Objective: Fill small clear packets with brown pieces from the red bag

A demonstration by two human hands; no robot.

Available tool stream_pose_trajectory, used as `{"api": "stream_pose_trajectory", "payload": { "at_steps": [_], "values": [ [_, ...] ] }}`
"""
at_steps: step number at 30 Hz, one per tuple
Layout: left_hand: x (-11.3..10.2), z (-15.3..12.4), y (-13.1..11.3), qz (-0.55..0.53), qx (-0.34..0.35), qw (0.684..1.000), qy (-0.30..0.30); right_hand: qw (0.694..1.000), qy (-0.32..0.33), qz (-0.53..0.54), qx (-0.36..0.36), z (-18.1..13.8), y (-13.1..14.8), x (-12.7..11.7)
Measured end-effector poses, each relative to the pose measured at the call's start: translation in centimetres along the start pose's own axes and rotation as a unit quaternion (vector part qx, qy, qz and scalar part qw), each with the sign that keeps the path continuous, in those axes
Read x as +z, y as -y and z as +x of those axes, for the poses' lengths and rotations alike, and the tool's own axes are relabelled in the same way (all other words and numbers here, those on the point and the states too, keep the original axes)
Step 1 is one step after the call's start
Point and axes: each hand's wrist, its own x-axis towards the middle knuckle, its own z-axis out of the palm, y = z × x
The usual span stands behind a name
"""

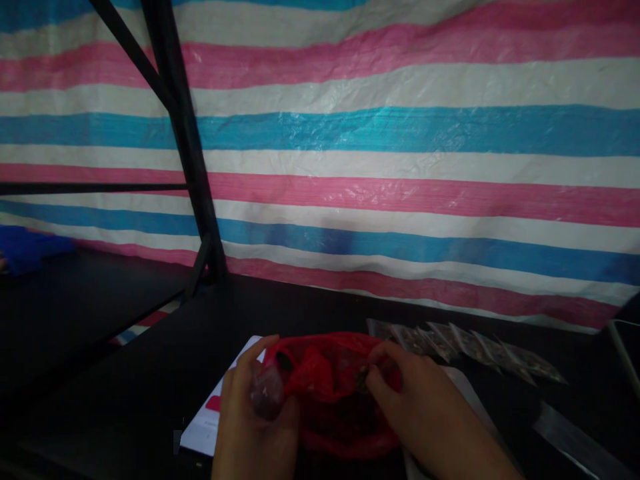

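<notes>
A red plastic bag (345,440) lies with its mouth spread on the black table, between my hands. My left hand (253,423) is closed round a small clear plastic bag (267,390) at the red bag's left rim. Over the right part of the opening, my right hand (420,393) pinches a small brownish clump (362,379), too dark to name. The red bag's contents are mostly hidden in shadow.
Several clear zip bags (465,343) with brown bits lie in an overlapping row behind my right hand. A clear plastic sleeve (575,433) lies at right. A white printed sheet (200,427) is at left. Black metal posts (193,160) rise before a striped tarp (400,133).
</notes>
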Motion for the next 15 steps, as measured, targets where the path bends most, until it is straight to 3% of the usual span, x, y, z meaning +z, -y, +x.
{"api": "stream_pose_trajectory", "payload": {
  "at_steps": [3, 7, 10, 15],
  "values": [
    [0.0, -0.1, -0.3, 0.026, 0.074, 0.996, -0.033, 1.0, -0.001, 0.01, -0.005, -0.1, -0.2, 0.3],
    [0.3, -0.1, 0.0, 0.008, 0.069, 0.997, 0.022, 0.999, 0.006, 0.045, -0.02, -0.1, -0.3, 1.0],
    [-0.1, 0.2, 0.5, 0.031, 0.076, 0.996, 0.027, 0.997, 0.011, 0.071, -0.029, 0.0, -0.4, 1.7],
    [-0.2, -0.2, -0.3, 0.106, 0.168, 0.977, -0.08, 0.993, 0.014, 0.112, -0.035, 0.3, -0.9, 2.3]
  ]
}}
